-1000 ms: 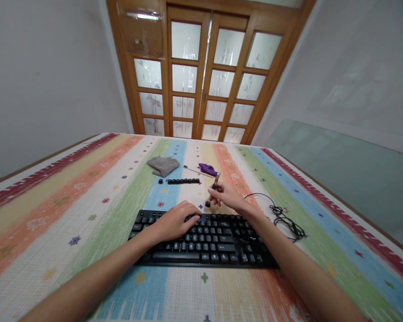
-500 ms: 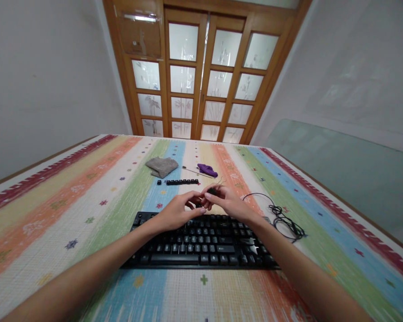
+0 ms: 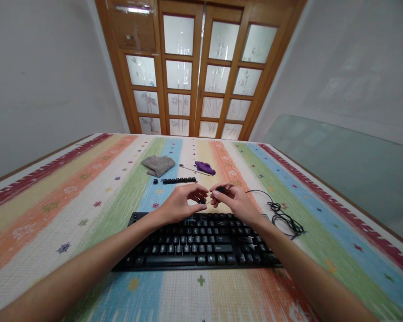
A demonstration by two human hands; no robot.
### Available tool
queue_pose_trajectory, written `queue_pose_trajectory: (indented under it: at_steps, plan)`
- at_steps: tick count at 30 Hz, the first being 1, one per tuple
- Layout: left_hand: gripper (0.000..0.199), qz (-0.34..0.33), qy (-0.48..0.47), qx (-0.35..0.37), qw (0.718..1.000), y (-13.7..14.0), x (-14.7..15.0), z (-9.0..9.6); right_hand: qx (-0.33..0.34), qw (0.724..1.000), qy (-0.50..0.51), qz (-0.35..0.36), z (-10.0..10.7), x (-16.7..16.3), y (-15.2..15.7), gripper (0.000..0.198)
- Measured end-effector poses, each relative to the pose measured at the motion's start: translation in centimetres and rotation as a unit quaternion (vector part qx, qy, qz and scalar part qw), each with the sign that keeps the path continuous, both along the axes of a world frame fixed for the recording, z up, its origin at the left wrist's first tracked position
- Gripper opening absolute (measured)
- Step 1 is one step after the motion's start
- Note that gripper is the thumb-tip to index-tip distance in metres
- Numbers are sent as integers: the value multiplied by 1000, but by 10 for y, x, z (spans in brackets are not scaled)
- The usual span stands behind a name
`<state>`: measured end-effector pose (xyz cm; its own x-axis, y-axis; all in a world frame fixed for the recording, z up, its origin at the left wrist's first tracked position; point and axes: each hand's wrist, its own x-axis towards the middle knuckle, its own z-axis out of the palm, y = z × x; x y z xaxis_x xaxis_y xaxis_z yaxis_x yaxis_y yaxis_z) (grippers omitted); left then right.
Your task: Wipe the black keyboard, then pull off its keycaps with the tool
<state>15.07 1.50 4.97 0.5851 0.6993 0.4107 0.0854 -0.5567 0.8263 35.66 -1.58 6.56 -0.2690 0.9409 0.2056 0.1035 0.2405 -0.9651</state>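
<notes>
Above the back edge of a black keyboard [image 3: 188, 260], my two hands are close together. Between the thumb and fingers of my left hand [image 3: 181, 203] is a small black keycap [image 3: 202, 201]. My right hand [image 3: 237, 201] pinches a dark-handled wire keycap puller [image 3: 220, 190]; thin wires stick out on its far side, and a thin pale end points toward the keycap. Whether that end touches the keycap I cannot tell. My forearms cover parts of the keyboard's left and right ends.
Beyond the keyboard lie a row of black keycaps [image 3: 179, 180] and a single keycap [image 3: 155, 181]. Farther back are a grey cloth [image 3: 158, 165], a thin brush [image 3: 195, 170] and a purple cloth [image 3: 204, 167]. A coiled black cable [image 3: 285, 219] lies to the right on the striped tablecloth [image 3: 97, 214].
My hands have moved slightly apart, the right one shifting right with the keycap puller. A pale thin end now shows between them. The view has shifted a little.
</notes>
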Motion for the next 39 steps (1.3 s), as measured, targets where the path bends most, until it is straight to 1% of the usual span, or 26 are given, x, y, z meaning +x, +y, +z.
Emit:
queue_pose_trajectory:
  at_steps: [3, 8, 12, 14, 16, 18, 19, 22, 25, 26, 30, 35, 37, 39]
  plan:
    - [22, 20, 26, 53, 998, 5, 3, 1, -2, 999, 27, -29, -4, 4, -1, 37]
    - [28, 12, -17, 58, 998, 16, 14, 2, 0, 994, 68, -91, -12, 12, 0, 41]
    - [22, 56, -55, 86, 993, 31, 20, 9, -14, 984, 97, -152, -18, 20, 2, 42]
    - [22, 70, -47, 114, 990, 45, 21, 10, -27, 981, 107, -161, -20, 23, 2, 43]
    - [25, 81, -15, 155, 985, 62, 21, 7, -39, 980, 116, -154, -22, 25, 3, 43]
    - [18, 81, 25, 202, 976, 80, 21, 2, -48, 981, 123, -142, -22, 26, 2, 43]
    - [16, 76, 56, 214, 972, 88, 21, -2, -52, 981, 127, -138, -22, 25, 2, 43]
    - [15, 67, 143, 237, 959, 108, 23, -13, -62, 980, 134, -132, -23, 23, 1, 44]
    - [12, 82, 232, 241, 939, 123, 27, -23, -66, 980, 139, -129, -23, 22, 0, 44]
    - [11, 85, 249, 240, 934, 127, 28, -27, -67, 980, 140, -123, -23, 22, -1, 44]
    - [6, 89, 274, 239, 927, 136, 31, -36, -73, 985, 128, -90, -19, 22, -4, 40]
    - [2, 96, 288, 234, 924, 138, 30, -39, -79, 993, 75, -51, -15, 24, -7, 41]
    - [6, 97, 292, 232, 923, 137, 29, -40, -86, 994, 66, -32, -16, 25, -7, 43]
    - [14, 102, 294, 229, 923, 136, 27, -40, -94, 993, 64, -19, -17, 27, -6, 44]
